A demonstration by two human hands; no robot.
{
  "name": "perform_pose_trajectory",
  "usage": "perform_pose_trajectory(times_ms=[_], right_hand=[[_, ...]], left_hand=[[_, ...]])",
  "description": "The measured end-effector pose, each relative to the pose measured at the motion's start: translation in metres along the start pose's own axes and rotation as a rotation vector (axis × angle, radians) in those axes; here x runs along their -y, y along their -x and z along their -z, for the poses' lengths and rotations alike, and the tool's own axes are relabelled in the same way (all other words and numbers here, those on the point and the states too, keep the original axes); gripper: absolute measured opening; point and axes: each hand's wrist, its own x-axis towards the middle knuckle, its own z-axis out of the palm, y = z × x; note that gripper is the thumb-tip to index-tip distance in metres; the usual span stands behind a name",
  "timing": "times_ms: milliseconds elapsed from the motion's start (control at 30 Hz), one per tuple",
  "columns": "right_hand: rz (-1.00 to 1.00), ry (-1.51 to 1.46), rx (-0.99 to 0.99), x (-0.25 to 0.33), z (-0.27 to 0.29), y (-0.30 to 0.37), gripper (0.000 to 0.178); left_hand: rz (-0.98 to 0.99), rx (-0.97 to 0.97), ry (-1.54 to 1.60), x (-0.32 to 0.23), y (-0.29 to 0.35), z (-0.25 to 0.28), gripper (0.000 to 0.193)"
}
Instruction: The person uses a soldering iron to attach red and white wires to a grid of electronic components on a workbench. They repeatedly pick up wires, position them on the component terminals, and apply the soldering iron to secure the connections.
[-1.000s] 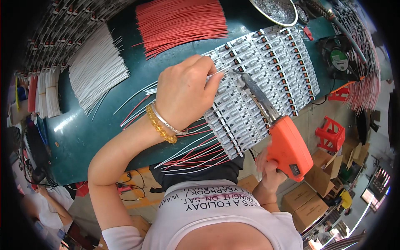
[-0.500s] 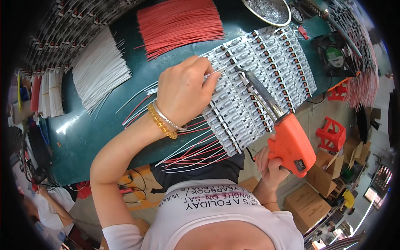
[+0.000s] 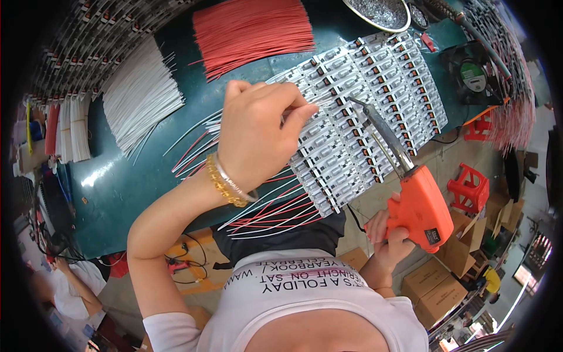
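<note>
Thin wire (image 3: 325, 103) at module panel (image 3: 328, 164) on bench (image 3: 117, 217) is prob. pinched by L hand (image 3: 258, 129), soldering gun (image 3: 423, 205) is clasped by R hand (image 3: 388, 237), & fingertips (image 3: 309, 110) could be burnt or wire misaligned if pinch or gun tip (image 3: 356, 101) slips

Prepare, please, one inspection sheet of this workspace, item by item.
Surface: dark green table, glossy.
Work things: grey modules; red wire pile; white wire pile; orange soldering gun, tip over modules, contact unclear.
Clutter: bowl of small shiny pieces, black fan.
Hands: left hand apparently pinching a thin wire; right hand holding the soldering gun.
Cables: black cable beside the right hand; loose wires below left wrist.
Surroundings: red stool, cardboard boxes, another person at left.
</note>
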Motion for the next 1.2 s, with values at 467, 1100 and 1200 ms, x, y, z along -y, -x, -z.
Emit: perform_pose_trajectory(times_ms=[467,1100,1200], right_hand=[[-0.107,0.051,0.084,0.005,-0.009,0.002,0.067],[-0.029,-0.053,0.060,0.009,-0.013,0.003,0.072],[0.003,-0.033,0.039,0.002,0.001,0.008,0.072]], left_hand=[[-0.088,-0.045,-0.094,0.008,0.003,-0.016,0.014],[-0.200,-0.161,-0.127,0.009,0.001,-0.015,0.011],[-0.251,-0.187,-0.081,0.003,0.001,-0.005,0.009]])
